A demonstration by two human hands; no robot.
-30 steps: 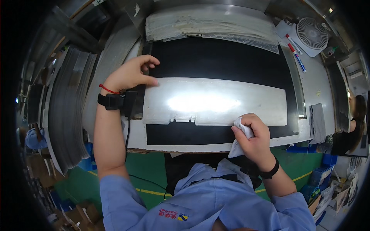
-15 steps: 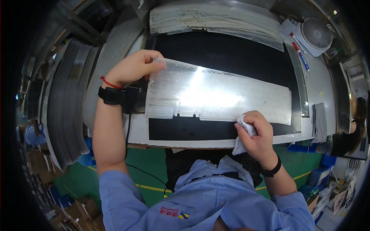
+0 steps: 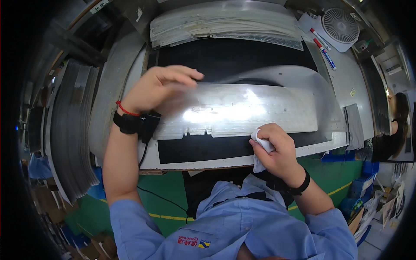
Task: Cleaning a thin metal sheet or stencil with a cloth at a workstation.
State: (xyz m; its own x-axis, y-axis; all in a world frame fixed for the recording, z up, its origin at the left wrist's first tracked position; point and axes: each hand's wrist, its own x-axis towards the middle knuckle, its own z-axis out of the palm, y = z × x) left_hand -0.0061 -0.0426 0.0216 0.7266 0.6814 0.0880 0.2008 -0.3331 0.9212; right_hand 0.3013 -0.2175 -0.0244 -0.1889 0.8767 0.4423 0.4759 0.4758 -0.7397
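Note:
My left hand (image 3: 162,88) hovers over the left end of a long translucent plastic sheet (image 3: 286,117) with a notched near edge. Its upper fingers are stretched out and apart; the lower part is smeared by motion. Behind the sheet, a thin clear film (image 3: 299,78) bows upward in a blurred arch toward the right. Whether it touches my left fingers I cannot make out. My right hand (image 3: 279,149) is closed round a crumpled white cloth (image 3: 258,162) at the sheet's near edge. Bright glare covers the sheet's middle.
Under the sheet lies a black mat (image 3: 190,149). A pile of similar clear sheets (image 3: 225,21) fills the far side. At the back right are a white fan (image 3: 340,28) and markers (image 3: 325,54). A grey cloth (image 3: 354,125) hangs at the right. Stacked grey sheets (image 3: 73,125) stand left.
My left hand has left the sheet's far left corner, its fingers now stretched out. The thin film has risen into an arch behind the sheet. My right hand keeps the cloth.

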